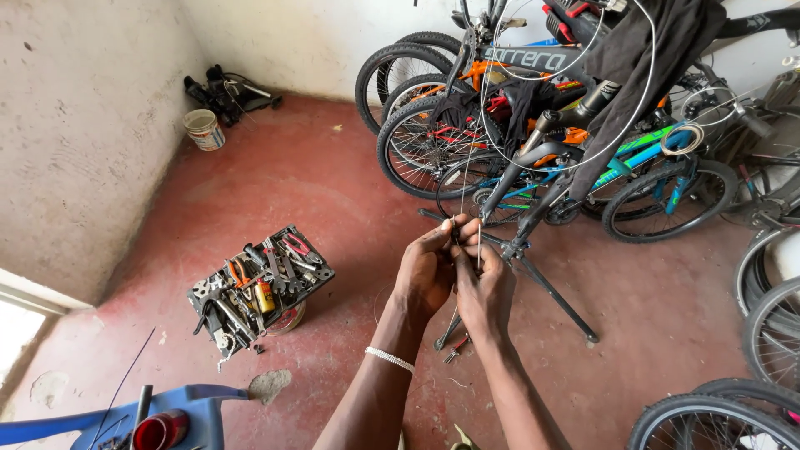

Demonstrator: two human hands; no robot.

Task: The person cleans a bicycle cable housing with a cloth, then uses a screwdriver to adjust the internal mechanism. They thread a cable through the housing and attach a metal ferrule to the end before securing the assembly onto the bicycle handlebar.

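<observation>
My left hand and my right hand meet in the middle of the view, fingertips pinched together on a thin silver cable. The cable rises from my fingers in a wide loop over the frame of a bicycle held on a black repair stand. A white beaded bracelet circles my left wrist. A dark cloth hangs over the bicycle's top tube.
An open tool tray full of pliers and wrenches sits on the red floor at left. A white bucket stands by the wall. Several bicycles lean at the back, wheels at right. A blue plastic chair is bottom left.
</observation>
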